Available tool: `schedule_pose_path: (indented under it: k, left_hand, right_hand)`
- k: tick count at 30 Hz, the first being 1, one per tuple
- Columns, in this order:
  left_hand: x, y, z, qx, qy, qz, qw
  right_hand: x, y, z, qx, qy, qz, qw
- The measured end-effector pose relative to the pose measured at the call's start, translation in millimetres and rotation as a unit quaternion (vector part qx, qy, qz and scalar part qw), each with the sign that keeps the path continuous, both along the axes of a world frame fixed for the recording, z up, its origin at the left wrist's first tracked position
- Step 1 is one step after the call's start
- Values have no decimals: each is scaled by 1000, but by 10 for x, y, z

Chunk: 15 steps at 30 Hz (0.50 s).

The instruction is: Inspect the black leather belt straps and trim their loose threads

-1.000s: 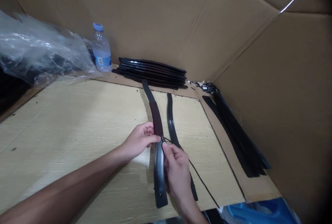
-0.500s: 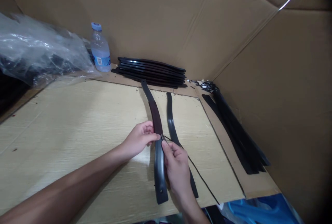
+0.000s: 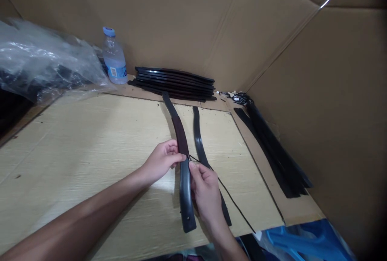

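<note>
A long curved black strip (image 3: 186,196) with a dark maroon sleeve (image 3: 180,134) round its middle lies lengthwise before me. My left hand (image 3: 165,158) pinches it at the sleeve's near end, thumb on top. From the right, my right hand (image 3: 205,186) holds a thin, shiny metal tool (image 3: 190,158) between thumb and forefinger, its tip at the strip's edge beside my left thumb; its exact kind is too small to tell. A black cord (image 3: 232,200) runs from that spot to the table's near edge. A second black strip (image 3: 198,136) lies just right, partly behind my right hand.
Black strips (image 3: 175,83) are stacked at the back, beside a water bottle (image 3: 115,61) and a clear plastic bag (image 3: 51,61). More black strips (image 3: 272,152) lie along the right. Cardboard walls (image 3: 181,19) enclose the board (image 3: 90,140); something blue (image 3: 302,239) sits at lower right.
The view has shifted slightly. Both hands keep nearly the same place on the strip, and my right fingertips sit a touch higher along its edge.
</note>
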<state>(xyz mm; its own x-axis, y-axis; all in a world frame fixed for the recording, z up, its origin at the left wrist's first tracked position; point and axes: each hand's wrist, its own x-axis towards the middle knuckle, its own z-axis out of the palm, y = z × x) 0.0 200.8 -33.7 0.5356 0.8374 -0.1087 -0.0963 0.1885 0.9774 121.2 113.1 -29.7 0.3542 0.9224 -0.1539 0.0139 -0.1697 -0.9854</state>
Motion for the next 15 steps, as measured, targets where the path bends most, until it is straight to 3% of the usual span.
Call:
schedule_pose_path:
  k: [15]
  left_hand:
    - [8,-6,11,-13,-16,7,1000]
  right_hand:
    - [3,-12,-30,-6,29,26,999]
